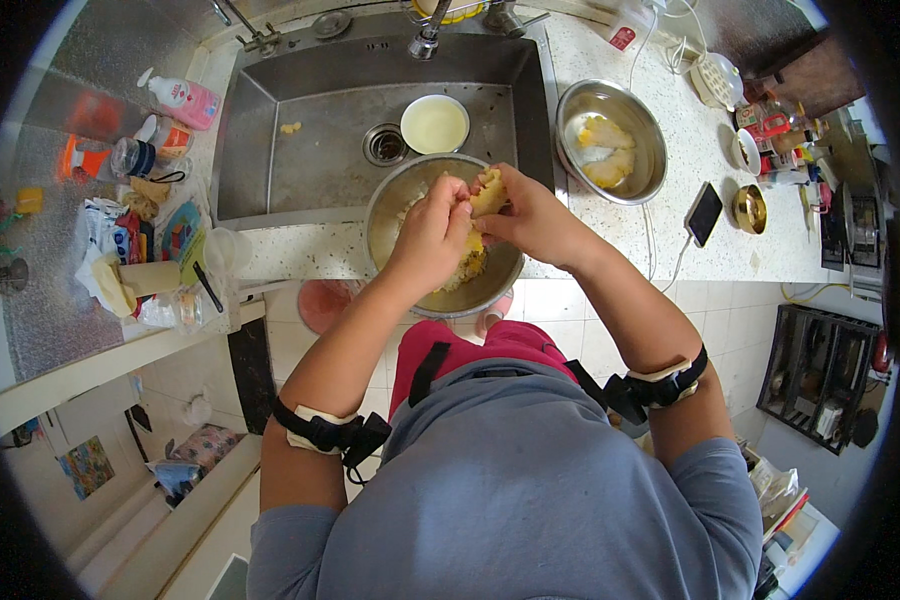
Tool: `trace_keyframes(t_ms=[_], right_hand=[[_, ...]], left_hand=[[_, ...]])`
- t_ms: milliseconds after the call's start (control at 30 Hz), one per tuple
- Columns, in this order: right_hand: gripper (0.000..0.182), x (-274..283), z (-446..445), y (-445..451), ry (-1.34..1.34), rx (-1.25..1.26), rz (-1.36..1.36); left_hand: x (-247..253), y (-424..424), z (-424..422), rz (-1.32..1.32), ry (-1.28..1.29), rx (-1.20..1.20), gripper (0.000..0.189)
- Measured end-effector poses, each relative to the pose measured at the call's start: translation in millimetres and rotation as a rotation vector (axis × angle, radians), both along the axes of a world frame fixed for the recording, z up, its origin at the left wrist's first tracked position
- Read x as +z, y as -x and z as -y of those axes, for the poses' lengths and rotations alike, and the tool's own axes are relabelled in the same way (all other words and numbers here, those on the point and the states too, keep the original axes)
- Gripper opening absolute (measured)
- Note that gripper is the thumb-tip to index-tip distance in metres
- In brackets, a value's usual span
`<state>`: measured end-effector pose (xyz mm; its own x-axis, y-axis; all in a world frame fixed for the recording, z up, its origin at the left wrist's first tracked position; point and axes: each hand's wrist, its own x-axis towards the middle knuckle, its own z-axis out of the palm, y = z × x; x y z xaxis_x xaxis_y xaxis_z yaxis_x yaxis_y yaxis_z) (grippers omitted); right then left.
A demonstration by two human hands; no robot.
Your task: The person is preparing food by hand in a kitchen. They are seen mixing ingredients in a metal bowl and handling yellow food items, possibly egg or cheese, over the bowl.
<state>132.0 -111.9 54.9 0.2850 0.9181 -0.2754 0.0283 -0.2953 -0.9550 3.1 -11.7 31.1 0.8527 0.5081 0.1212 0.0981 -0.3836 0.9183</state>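
Both of my hands meet above a large stainless steel bowl (390, 187) at the front edge of the sink. Between them is a pale yellow, rough-edged piece of food (489, 196), whose exact kind I cannot tell. My right hand (529, 217) grips it with thumb and fingers. My left hand (439, 229) pinches at its left side, fingertips close to those of the right. Beneath, yellow and whitish bits (466, 271) lie in the bowl, partly hidden by my hands. To the right, a second steel bowl (652, 161) holds clear liquid and yellow, frilly-edged pieces (607, 150).
A white bowl of pale yellowish liquid (435, 124) stands in the steel sink (315, 180) beside the drain (385, 144). Yellow scraps (291, 128) lie on the sink floor. A phone (704, 214) on a cable and a small brass-coloured bowl (750, 209) sit right; a pink pump bottle (184, 101) stands left.
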Motion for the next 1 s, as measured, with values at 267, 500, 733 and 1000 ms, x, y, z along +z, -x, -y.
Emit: trace_keyframes(t_ms=[267, 500, 733, 1000], right_hand=[[0.038, 18, 0, 3, 0.088, -0.156, -0.515], [0.042, -3, 0, 2, -0.030, -0.182, -0.145], [0.042, -4, 0, 4, -0.012, -0.183, 0.059], [0.039, -4, 2, 3, -0.006, -0.220, -0.127]], left_hand=[[-21, -2, -4, 0.018, 0.507, 0.138, 0.011], [-11, 5, -2, -0.084, 0.309, 0.029, 0.015], [-1, 1, 4, -0.048, 0.190, 0.089, 0.015], [-18, 2, -1, -0.014, 0.438, 0.094, 0.014]])
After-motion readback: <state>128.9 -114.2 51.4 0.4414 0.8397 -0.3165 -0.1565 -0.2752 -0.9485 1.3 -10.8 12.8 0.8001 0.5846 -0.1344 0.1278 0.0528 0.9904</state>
